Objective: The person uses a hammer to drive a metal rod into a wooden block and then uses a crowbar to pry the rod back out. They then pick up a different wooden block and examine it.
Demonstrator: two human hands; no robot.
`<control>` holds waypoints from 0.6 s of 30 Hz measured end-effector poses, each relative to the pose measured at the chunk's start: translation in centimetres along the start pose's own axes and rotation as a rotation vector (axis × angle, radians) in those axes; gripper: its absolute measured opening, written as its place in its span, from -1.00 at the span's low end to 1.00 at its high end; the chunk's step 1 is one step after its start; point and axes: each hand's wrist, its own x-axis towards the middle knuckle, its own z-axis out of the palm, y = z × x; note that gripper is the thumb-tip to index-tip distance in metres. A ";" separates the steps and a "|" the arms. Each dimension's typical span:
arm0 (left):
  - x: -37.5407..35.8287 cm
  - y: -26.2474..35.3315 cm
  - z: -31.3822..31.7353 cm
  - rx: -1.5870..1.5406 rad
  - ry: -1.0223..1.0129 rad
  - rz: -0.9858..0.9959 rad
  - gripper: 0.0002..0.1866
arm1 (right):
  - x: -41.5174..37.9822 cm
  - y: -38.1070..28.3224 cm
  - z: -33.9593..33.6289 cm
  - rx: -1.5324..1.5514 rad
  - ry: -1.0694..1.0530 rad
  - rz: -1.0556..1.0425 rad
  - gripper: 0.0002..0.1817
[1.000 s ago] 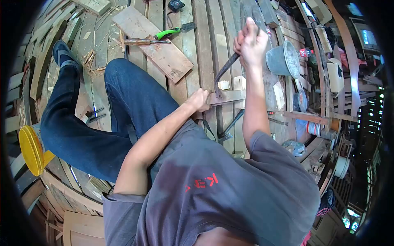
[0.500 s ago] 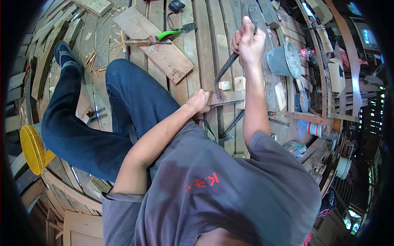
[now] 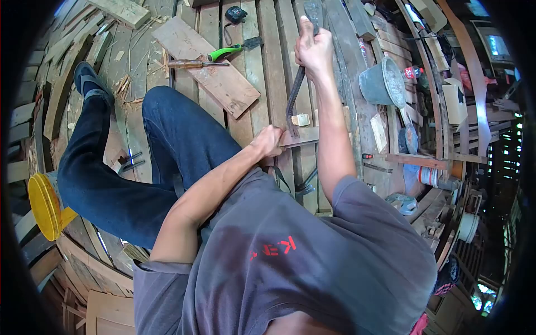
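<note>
My left hand [image 3: 268, 140] is closed round the near end of a short flat wooden board [image 3: 304, 136] in front of my waist. In my right hand [image 3: 313, 51], raised ahead of me, is a dark ribbed pry bar [image 3: 296, 92] with a bent shaft. Its wide flattened end sticks up above the fist, while the lower end meets the board close to my left fingers. Just beyond that contact lies a small pale wood block [image 3: 301, 119]. My right forearm covers the board's far end.
A wide plank [image 3: 223, 84] lies ahead, with a wood-handled chisel [image 3: 195, 64] and a green-handled tool [image 3: 229, 52] on it. A tape measure [image 3: 235, 14] is beyond. A grey bucket [image 3: 379, 84] stands right, a yellow bucket [image 3: 44, 206] left. Gaps run between the floor slats.
My right hand has moved left with the pry bar, which now stands more upright. My left hand keeps its grip on the board. The whole view has shifted slightly.
</note>
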 end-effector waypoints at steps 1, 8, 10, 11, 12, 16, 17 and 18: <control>0.2 -0.2 0.1 0.019 -0.009 0.005 -0.55 | 0.3 0.1 0.2 -0.002 0.008 0.023 -0.42; 0.0 -0.1 -0.3 0.001 0.025 0.053 -0.43 | 2.4 1.4 0.5 0.097 -0.013 0.220 -0.41; -0.2 0.3 -0.6 -0.014 0.009 0.035 -0.41 | 3.0 2.1 0.5 0.092 -0.021 0.241 -0.43; -0.2 0.4 -0.8 -0.014 -0.002 0.026 -0.40 | 3.2 2.4 0.6 0.087 -0.019 0.259 -0.44; -0.2 0.5 -0.7 -0.015 -0.016 0.015 -0.38 | 3.3 2.7 0.6 0.082 -0.017 0.279 -0.44; -0.5 0.9 -0.9 -0.003 0.021 0.033 -0.38 | 4.5 4.2 0.8 0.068 -0.009 0.331 -0.45; -0.5 1.0 -1.0 -0.004 0.024 0.038 -0.38 | 4.8 4.7 0.8 0.090 -0.024 0.346 -0.45; -0.5 0.9 -1.1 -0.005 0.026 0.043 -0.38 | 5.1 5.1 0.7 0.113 -0.040 0.361 -0.45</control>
